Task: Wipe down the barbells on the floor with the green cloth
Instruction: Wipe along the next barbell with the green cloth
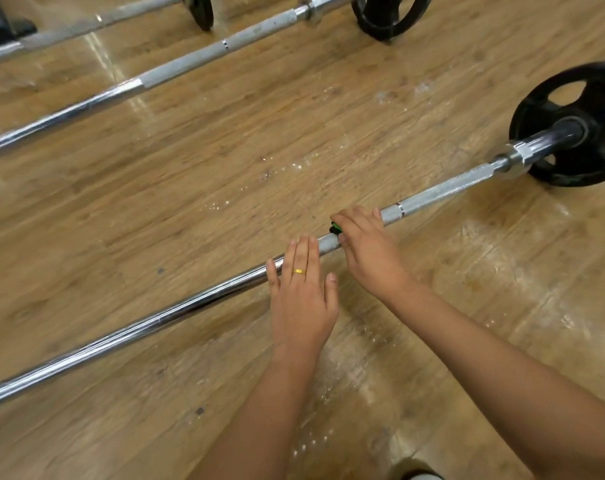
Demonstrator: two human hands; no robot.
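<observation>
**Cloth under the right hand on the nearest bar**

The right hand (367, 251) closes its grip over the nearest barbell (176, 315), fingers curled across the top of the shaft. The cloth (336, 229) is bunched inside that grip. Only a small green and dark edge shows, poking out by the fingertips on the side toward the left hand. The rest of it is hidden under the palm, pressed against the rough grey part of the bar.

Just beside it, the left hand (303, 289) lies flat on the same bar with straight fingers, holding nothing, at the spot where the grey part meets the shiny chrome. A gold ring (299, 271) sits on one finger.

The bar runs slantwise across the wooden floor (225, 133), from lower left up to a black plate (578, 126) at the right, well apart from both hands.

Farther off, a second barbell (176, 69) lies roughly parallel, and a third barbell (69, 29) lies beyond it, each with a black plate near the top edge. White specks dot the floor around the hands.
</observation>
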